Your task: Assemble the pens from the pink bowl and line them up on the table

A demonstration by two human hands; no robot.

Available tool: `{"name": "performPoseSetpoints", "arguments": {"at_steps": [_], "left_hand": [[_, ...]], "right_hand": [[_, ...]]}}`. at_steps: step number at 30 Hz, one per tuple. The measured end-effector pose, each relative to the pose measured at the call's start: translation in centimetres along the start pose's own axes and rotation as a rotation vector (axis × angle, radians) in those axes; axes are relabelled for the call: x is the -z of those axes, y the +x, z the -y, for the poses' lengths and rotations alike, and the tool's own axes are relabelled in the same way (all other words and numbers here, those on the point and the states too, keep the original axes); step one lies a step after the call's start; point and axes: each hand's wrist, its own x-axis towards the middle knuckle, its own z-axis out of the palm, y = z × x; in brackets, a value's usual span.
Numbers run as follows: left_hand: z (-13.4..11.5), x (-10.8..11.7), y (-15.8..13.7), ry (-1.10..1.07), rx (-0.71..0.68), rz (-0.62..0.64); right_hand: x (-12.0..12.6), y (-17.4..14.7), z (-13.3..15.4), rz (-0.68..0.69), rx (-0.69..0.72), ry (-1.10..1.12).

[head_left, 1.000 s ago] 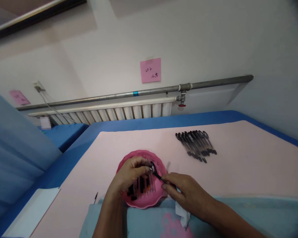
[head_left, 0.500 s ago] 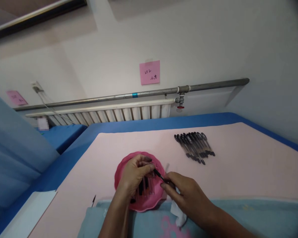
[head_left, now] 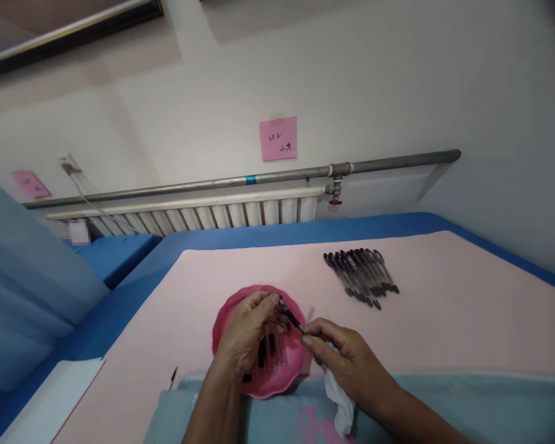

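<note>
Black and slim, the pen (head_left: 292, 319) slanted from my right hand (head_left: 351, 354), thumb and forefinger pinched on its lower end, to my left hand (head_left: 248, 327), half-curled with fingertips closed about its upper end. I judged I was working that end; the next move called for aligned grips. Beneath lay the pink dish (head_left: 293, 367) of clear tubes (head_left: 272, 353); at its two o'clock, bundled pens (head_left: 351, 269).
</note>
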Motion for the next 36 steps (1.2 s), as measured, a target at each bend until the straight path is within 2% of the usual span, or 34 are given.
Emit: {"name": "performPoseSetpoints", "arguments": {"at_steps": [4,8,12,19,24,28,31,36], "left_hand": [[0.5,-0.1,0.1,0.039,-0.032,0.020],[0.0,-0.2,-0.4,-0.006,0.030,0.073],[-0.3,-0.5,-0.5,-0.027,0.069,0.015],[0.8,-0.4,0.0,0.033,-0.044,-0.001],[0.3,-0.7,-0.3,-0.040,0.043,0.040],[0.5,-0.9,-0.1,-0.018,0.016,-0.021],[0.7,-0.7,0.0,-0.018,-0.013,-0.001],[0.5,-0.6,-0.2,-0.054,0.059,0.026]], "right_hand": [[-0.1,0.0,-0.1,-0.009,0.030,-0.043],[-0.1,0.1,-0.4,0.001,0.026,-0.040],[0.0,0.1,-0.3,-0.010,0.029,-0.066],[-0.1,0.1,-0.3,0.002,0.033,-0.060],[-0.1,0.1,-0.4,-0.006,0.024,-0.061],[-0.1,0.1,-0.2,-0.013,0.039,-0.082],[-0.1,0.1,-0.2,-0.010,0.036,-0.079],[-0.1,0.2,-0.5,-0.006,0.029,-0.045]]}}
